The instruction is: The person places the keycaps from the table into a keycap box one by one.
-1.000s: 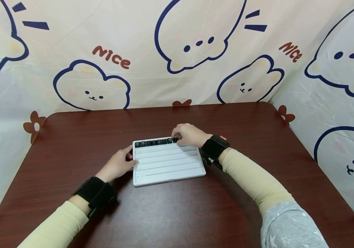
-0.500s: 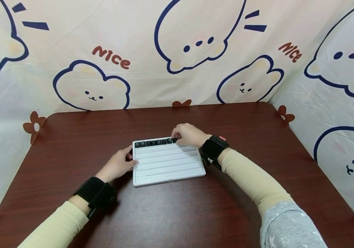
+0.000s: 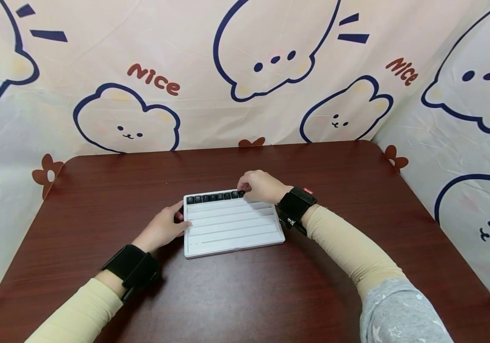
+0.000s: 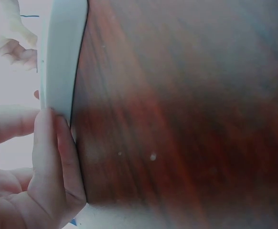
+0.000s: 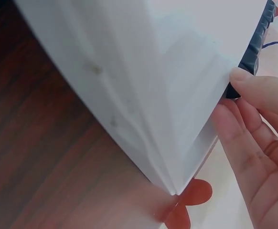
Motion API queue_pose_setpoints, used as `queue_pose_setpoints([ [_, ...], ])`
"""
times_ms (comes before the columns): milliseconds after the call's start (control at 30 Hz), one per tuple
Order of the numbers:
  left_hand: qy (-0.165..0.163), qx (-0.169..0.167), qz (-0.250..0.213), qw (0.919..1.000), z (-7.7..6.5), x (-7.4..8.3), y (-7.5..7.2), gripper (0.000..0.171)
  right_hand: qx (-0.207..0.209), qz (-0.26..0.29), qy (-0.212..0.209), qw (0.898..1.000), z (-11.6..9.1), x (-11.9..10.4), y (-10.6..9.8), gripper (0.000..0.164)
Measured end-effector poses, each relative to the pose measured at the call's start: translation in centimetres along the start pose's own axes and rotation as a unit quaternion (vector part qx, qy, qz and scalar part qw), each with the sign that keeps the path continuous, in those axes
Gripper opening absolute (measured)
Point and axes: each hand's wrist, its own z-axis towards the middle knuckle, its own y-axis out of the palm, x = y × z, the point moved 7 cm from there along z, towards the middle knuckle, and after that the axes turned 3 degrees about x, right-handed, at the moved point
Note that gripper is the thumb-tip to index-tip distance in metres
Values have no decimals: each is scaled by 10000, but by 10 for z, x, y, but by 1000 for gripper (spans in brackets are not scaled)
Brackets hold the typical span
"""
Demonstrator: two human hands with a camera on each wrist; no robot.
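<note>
- One dark wooden table [image 3: 356, 190] carries the whole scene, with a cartoon-bear printed cloth [image 3: 150, 81] hung behind it and along the right side.
- Near the table's middle lies a white grooved tray [image 3: 232, 228], flat, with several parallel slots running across it.
- Only the far slot is in use: a row of black keycaps [image 3: 212, 196] fills it from the left end to roughly the middle, and the rest of that slot and all nearer slots look bare.
- At the tray's left edge, the left hand [image 3: 162, 229] steadies it, thumb lying on the rim and fingers [image 4: 58, 143] pressed against the side wall.
- At the right end of the row, the right hand [image 3: 260, 186] has its fingertips [image 5: 253, 90] curled down onto the last black keycap [image 3: 241, 194]; a pinch seems likely, though the grip itself is partly hidden.
- Judged from this, the step in hand is seating or adjusting that end keycap in the far slot.
- Any next move calls for a straight, light push along the groove while the left hand holds the tray from sliding.
</note>
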Motion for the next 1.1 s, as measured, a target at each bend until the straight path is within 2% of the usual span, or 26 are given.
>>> queue_pose_setpoints([
  [300,-34,-14,-10,10000,-1,0,0,72,-132,11,-124,9998,-4,5,-6,21],
  [600,-9,-30,0,10000,-2,3,0,71,-343,-94,-261,9990,-15,12,-18,22],
  [1100,-52,-38,44,10000,1,1,2,72,-283,-256,-332,9987,-66,38,-48,18],
])
